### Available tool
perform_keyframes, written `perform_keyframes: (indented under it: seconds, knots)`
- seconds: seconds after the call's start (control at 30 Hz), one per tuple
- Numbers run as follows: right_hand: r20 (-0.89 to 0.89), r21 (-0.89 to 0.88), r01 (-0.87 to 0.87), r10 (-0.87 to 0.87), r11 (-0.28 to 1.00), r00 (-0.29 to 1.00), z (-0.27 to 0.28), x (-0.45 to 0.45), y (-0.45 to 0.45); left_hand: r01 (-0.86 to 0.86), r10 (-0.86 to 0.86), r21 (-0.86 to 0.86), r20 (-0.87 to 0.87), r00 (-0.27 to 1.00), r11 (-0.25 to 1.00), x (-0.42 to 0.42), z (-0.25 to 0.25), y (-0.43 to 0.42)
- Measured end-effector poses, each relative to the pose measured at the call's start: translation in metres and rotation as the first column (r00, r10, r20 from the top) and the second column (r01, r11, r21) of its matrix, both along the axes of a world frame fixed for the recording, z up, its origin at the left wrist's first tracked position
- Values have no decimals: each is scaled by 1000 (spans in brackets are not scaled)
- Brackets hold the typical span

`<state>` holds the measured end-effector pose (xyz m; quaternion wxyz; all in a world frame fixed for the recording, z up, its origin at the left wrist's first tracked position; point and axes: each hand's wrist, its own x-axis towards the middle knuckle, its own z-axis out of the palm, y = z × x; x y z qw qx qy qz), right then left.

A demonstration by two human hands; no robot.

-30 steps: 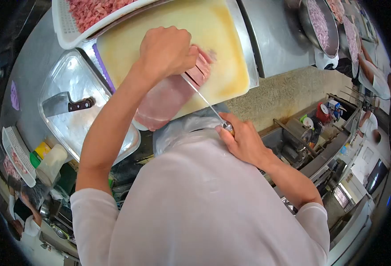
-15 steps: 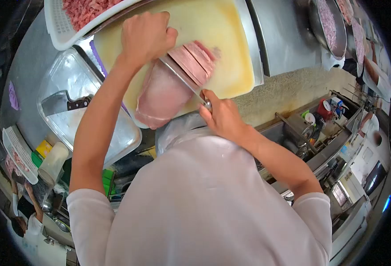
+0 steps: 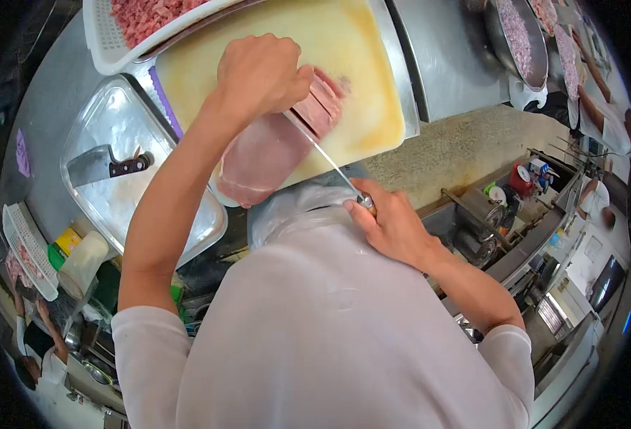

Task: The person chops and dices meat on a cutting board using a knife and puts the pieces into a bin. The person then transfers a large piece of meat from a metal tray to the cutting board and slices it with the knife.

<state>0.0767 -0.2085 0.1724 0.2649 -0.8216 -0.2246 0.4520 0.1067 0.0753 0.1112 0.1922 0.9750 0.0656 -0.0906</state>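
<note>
A large pale pink slab of meat [image 3: 265, 159] lies on a yellowed cutting board [image 3: 365, 43], with several cut slices [image 3: 323, 102] at its far right end. My right hand [image 3: 394, 222] is closed round the handle of a long knife [image 3: 330, 163], near my body. Its thin blade slants across the meat beside the slices, and the tip end is hidden by my left hand. That left hand [image 3: 264, 75] is curled into a fist at the far edge of the meat; its fingertips, and whatever they grip, are hidden.
Left of the board, a cleaver [image 3: 104, 166] lies on a metal tray [image 3: 165, 207]. Beyond is a white basket [image 3: 104, 46] of chopped meat. A metal bowl [image 3: 498, 43] stands at upper right. Other people work at both sides, one with hands by a white basket [image 3: 33, 250].
My right hand has drawn the knife back toward my body and to the right. The left fist has shifted right and slightly nearer, covering part of the slices.
</note>
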Motion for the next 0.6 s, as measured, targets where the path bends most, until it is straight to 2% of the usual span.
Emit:
perform_keyframes:
  seconds: [0.17, 0.23, 0.3, 0.33, 0.43, 0.5, 0.6]
  knots:
    - [-11, -15, -57, 56, 998, 998, -11, 5, 28, -55, 56, -43, 17, 998, 998, 6, -23, 28]
    - [28, 55, -72, 70, 996, 997, -36, 7, 39, -102, 102, -11, 79, 992, 995, 7, -41, 35]
    - [134, 69, -132, 122, 989, 983, -64, 5, 41, -139, 138, 14, 39, 990, 990, 7, -39, 41]
    - [130, 70, -116, 106, 991, 986, -72, 4, 40, -149, 148, 33, 23, 989, 988, 7, -36, 43]
    - [170, 111, -95, 76, 989, 982, -85, 2, 40, -121, 107, 72, 178, 978, 990, 2, -44, 44]
    - [269, 167, -97, 49, 981, 962, -84, 0, 38, -104, 90, 93, 138, 986, 990, 3, -46, 43]
    - [147, 253, -6, -33, 967, 989, -76, 6, 34, -59, 54, 70, 66, 996, 996, 10, -40, 48]
